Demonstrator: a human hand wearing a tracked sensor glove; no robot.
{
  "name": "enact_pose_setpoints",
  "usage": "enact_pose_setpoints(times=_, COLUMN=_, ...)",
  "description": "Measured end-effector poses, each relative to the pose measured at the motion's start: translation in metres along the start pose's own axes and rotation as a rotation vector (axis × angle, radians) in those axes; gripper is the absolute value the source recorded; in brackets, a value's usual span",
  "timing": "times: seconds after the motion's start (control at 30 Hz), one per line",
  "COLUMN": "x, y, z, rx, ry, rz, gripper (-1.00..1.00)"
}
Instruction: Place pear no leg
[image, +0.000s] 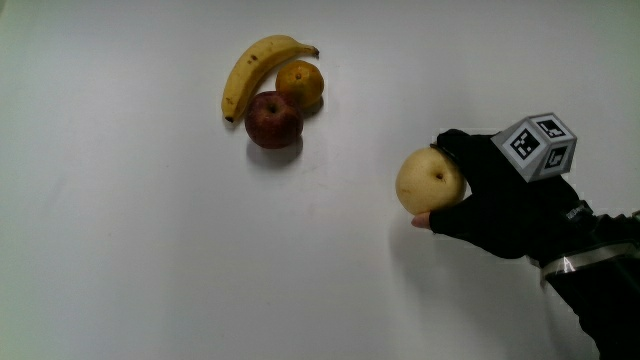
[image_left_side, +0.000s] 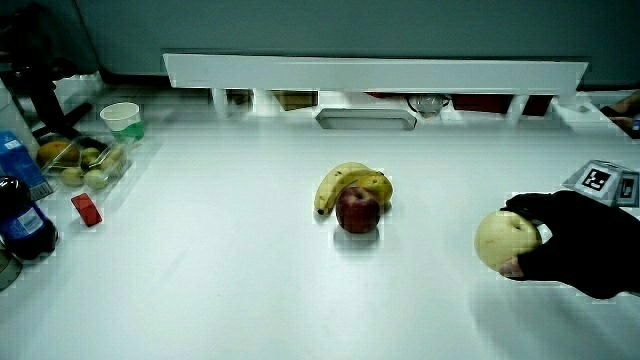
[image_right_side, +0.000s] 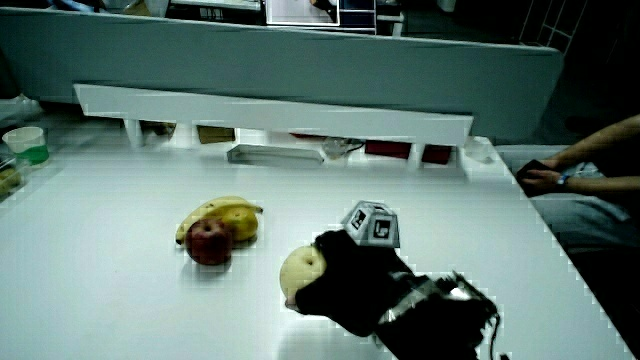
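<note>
A pale yellow pear is gripped by the gloved hand, whose fingers curl around it; the patterned cube sits on the hand's back. In both side views the pear is just above or on the white table, with the hand wrapped around its side. Whether the pear touches the table I cannot tell. The hand and pear are nearer to the person than the group of other fruit.
A banana, an orange and a red apple lie together. In a side view a cup, a tray of small fruit, a red object and bottles stand at the table's edge.
</note>
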Motion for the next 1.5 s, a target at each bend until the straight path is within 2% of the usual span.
enact_pose_setpoints(times=0.1, x=0.002, y=-0.004, z=-0.006, rx=-0.011, ry=0.005, rz=0.002, gripper=0.00)
enact_pose_setpoints(times=0.2, x=0.007, y=-0.006, z=-0.019, rx=-0.025, ry=-0.030, rz=-0.008, gripper=0.00)
enact_pose_setpoints(times=0.23, x=0.002, y=-0.009, z=-0.017, rx=-0.030, ry=0.000, rz=0.002, gripper=0.00)
enact_pose_setpoints(times=0.27, x=0.006, y=-0.008, z=-0.022, rx=-0.032, ry=-0.024, rz=-0.010, gripper=0.00)
enact_pose_setpoints(times=0.37, x=0.007, y=-0.011, z=-0.028, rx=-0.049, ry=-0.003, rz=0.006, gripper=0.00)
enact_pose_setpoints(times=0.4, x=0.009, y=-0.012, z=-0.031, rx=-0.044, ry=-0.024, rz=0.002, gripper=0.00)
enact_pose_setpoints(times=0.57, x=0.014, y=-0.014, z=-0.040, rx=-0.056, ry=0.031, rz=0.006, gripper=0.00)
enact_pose_setpoints(times=0.67, x=0.019, y=-0.013, z=-0.048, rx=-0.059, ry=0.012, rz=-0.006, gripper=0.00)
enact_pose_setpoints(times=0.73, x=0.022, y=-0.013, z=-0.053, rx=-0.078, ry=0.047, rz=-0.007, gripper=0.00)
enact_pose_setpoints(times=0.77, x=0.027, y=-0.012, z=-0.059, rx=-0.084, ry=0.025, rz=-0.021, gripper=0.00)
enact_pose_setpoints(times=0.8, x=0.031, y=-0.013, z=-0.060, rx=-0.096, ry=0.086, rz=0.003, gripper=0.00)
enact_pose_setpoints(times=0.83, x=0.031, y=-0.016, z=-0.058, rx=-0.066, ry=0.132, rz=-0.015, gripper=0.00)
enact_pose_setpoints(times=0.87, x=0.029, y=-0.018, z=-0.055, rx=-0.071, ry=0.173, rz=-0.014, gripper=0.00)
enact_pose_setpoints(times=0.9, x=0.034, y=-0.015, z=-0.060, rx=-0.087, ry=0.146, rz=-0.025, gripper=0.00)
enact_pose_setpoints(times=0.93, x=0.031, y=-0.015, z=-0.059, rx=-0.098, ry=0.135, rz=-0.024, gripper=0.00)
enact_pose_setpoints(times=0.97, x=0.037, y=-0.013, z=-0.064, rx=-0.108, ry=0.138, rz=-0.025, gripper=0.00)
enact_pose_setpoints(times=1.03, x=0.030, y=-0.016, z=-0.058, rx=-0.116, ry=0.172, rz=-0.013, gripper=-0.15)
enact_pose_setpoints(times=1.07, x=0.035, y=-0.015, z=-0.063, rx=-0.114, ry=0.158, rz=-0.035, gripper=-0.23)
enact_pose_setpoints(times=1.1, x=0.035, y=-0.015, z=-0.064, rx=-0.126, ry=0.133, rz=-0.023, gripper=-0.31)
enact_pose_setpoints(times=1.13, x=0.030, y=-0.017, z=-0.060, rx=-0.129, ry=0.171, rz=-0.016, gripper=-0.38)
enact_pose_setpoints(times=1.17, x=0.036, y=-0.016, z=-0.065, rx=-0.134, ry=0.153, rz=-0.030, gripper=-0.46)
enact_pose_setpoints(times=1.27, x=0.034, y=-0.019, z=-0.060, rx=-0.147, ry=0.182, rz=-0.037, gripper=-0.69)
enact_pose_setpoints(times=1.33, x=0.031, y=-0.023, z=-0.055, rx=-0.138, ry=0.143, rz=-0.043, gripper=-0.85)
enact_pose_setpoints(times=1.37, x=0.030, y=-0.025, z=-0.054, rx=-0.137, ry=0.145, rz=-0.044, gripper=-0.92)
enact_pose_setpoints(times=1.4, x=0.031, y=-0.026, z=-0.054, rx=-0.134, ry=0.114, rz=-0.052, gripper=-1.00)
enact_pose_setpoints(times=1.43, x=0.030, y=-0.027, z=-0.054, rx=-0.133, ry=0.055, rz=-0.062, gripper=-1.00)
enact_pose_setpoints(times=1.5, x=0.022, y=-0.033, z=-0.050, rx=-0.136, ry=-0.006, rz=-0.077, gripper=-1.00)
